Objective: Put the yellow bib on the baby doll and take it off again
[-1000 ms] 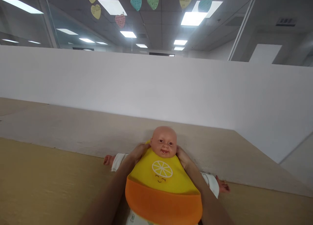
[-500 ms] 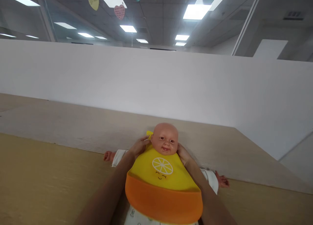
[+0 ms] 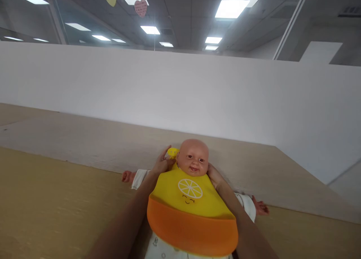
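A baby doll (image 3: 194, 155) in white printed clothes lies on its back with its arms stretched out sideways. Over its chest is a yellow bib (image 3: 172, 187) with a lemon-slice print and an orange catch pocket (image 3: 191, 229). Beside the doll's head, my left hand (image 3: 163, 162) pinches the bib's yellow neck strap (image 3: 172, 152), whose end stands up between thumb and fingers. My right hand (image 3: 214, 175) is at the other side of the neck, its fingers curled behind it. What those fingertips hold is hidden.
The doll lies on a light wooden surface (image 3: 56, 199) with a paler board (image 3: 84, 138) behind. A white partition wall (image 3: 169, 90) rises at the back, topped by glass with heart-shaped notes, one of them pink (image 3: 140, 8).
My left hand has shifted its fingers, and more of the strap's end now shows above them. My right hand stays at the neck. The view has tilted slightly.
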Available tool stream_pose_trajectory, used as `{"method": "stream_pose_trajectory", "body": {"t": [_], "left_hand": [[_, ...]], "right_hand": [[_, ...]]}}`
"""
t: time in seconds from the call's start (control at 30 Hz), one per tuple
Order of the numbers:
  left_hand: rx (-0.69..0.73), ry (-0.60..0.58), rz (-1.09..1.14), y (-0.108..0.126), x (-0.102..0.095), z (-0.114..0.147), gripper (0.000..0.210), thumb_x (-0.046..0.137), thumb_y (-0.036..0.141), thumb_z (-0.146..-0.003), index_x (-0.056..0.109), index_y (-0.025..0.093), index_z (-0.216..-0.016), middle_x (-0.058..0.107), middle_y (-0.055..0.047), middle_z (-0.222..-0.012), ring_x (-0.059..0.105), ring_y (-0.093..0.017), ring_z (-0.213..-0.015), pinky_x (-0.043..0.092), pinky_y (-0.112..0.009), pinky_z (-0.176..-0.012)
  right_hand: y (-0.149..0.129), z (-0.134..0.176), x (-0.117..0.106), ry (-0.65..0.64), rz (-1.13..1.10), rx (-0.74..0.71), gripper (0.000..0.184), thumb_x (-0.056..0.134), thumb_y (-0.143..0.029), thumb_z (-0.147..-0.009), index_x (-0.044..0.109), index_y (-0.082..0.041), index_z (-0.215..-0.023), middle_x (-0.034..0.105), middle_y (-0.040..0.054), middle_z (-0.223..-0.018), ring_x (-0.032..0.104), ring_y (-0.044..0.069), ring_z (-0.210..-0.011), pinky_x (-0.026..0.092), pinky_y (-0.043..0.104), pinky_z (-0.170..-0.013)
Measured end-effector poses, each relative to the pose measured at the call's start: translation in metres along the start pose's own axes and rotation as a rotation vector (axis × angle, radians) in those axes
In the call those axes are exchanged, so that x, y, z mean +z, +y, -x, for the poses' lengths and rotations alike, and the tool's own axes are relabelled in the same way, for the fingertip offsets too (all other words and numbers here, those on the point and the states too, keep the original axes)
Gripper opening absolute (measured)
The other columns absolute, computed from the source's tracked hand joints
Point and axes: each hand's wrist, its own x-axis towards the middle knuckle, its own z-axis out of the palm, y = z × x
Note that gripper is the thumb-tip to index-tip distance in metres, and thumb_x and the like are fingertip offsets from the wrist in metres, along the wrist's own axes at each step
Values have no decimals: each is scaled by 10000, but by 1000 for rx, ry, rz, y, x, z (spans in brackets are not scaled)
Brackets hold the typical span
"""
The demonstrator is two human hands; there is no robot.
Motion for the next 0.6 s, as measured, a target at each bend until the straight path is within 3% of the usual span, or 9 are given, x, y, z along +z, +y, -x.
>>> {"method": "stream_pose_trajectory", "body": {"t": [0.07, 0.17, 0.33, 0.43, 0.6], "left_hand": [[19, -10, -2, 0, 0, 0, 855, 768, 126, -444, 490, 181, -1251, 629, 71, -617, 542, -90, -539, 387, -204, -556], [32, -24, -20, -3, 0, -1, 560, 775, 158, -444, 628, 146, -984, 653, 19, -662, 586, -134, -616, 433, -232, -603], [10, 12, -61, -7, -1, -4, 328, 770, 191, -469, 659, 142, -773, 653, 3, -656, 570, -135, -593, 414, -236, -577], [12, 37, -84, -8, -2, -5, 287, 757, 205, -482, 664, 145, -746, 635, 15, -621, 558, -134, -582, 402, -240, -573], [41, -5, -43, -6, 0, -4, 457, 731, 129, -451, 671, 172, -902, 667, 20, -724, 572, -136, -660, 423, -238, -636]], "right_hand": [[-2, 2, 3, -9, -4, 20, 324, 568, -262, -668, 671, -152, -956, 727, 82, -826, 672, 267, -865, 498, 414, -858], [-3, 3, 4, -11, -7, 57, 328, 563, -284, -684, 673, -152, -963, 727, 81, -824, 671, 268, -868, 500, 409, -852], [-2, 2, 4, 3, -50, 51, 342, 572, -267, -676, 664, -144, -982, 728, 80, -823, 672, 264, -864, 500, 405, -852], [-3, 2, 5, 15, -61, 40, 342, 583, -253, -662, 663, -145, -976, 727, 81, -817, 673, 265, -856, 500, 405, -850], [-6, 5, 8, 37, -51, 26, 315, 595, -216, -648, 670, -153, -946, 726, 87, -817, 665, 272, -860, 494, 407, -847]]}}
